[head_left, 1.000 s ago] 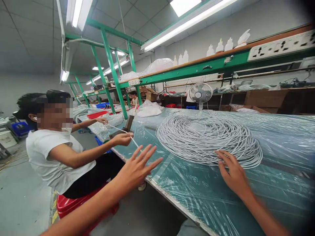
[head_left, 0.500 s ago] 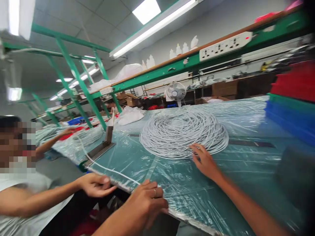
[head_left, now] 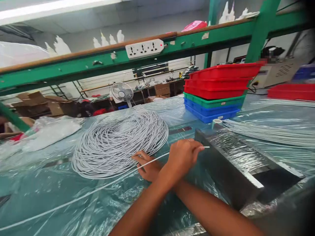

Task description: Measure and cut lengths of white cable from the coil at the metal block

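My left hand is closed on a white cable, near its free end, which sticks out beyond my fingers to the right. From there the cable trails down and left across the table to the picture's edge. Underneath, with the forearms crossed, my right hand lies at the near edge of a big loose coil of white cable. Its fingers are stretched out and apart, touching the coil. A dark metal box-like fixture with clear film over it stands just right of my left hand.
Stacked red, green and blue trays stand behind the fixture. A bundle of cut cables lies at the right. Plastic film covers the table. A green shelf beam with a socket strip crosses above. White plastic bags lie left.
The view has swung right. My left hand has carried the cable end rightward, across my right arm, toward the fixture. My right hand stays at the coil. The co-worker has left view.
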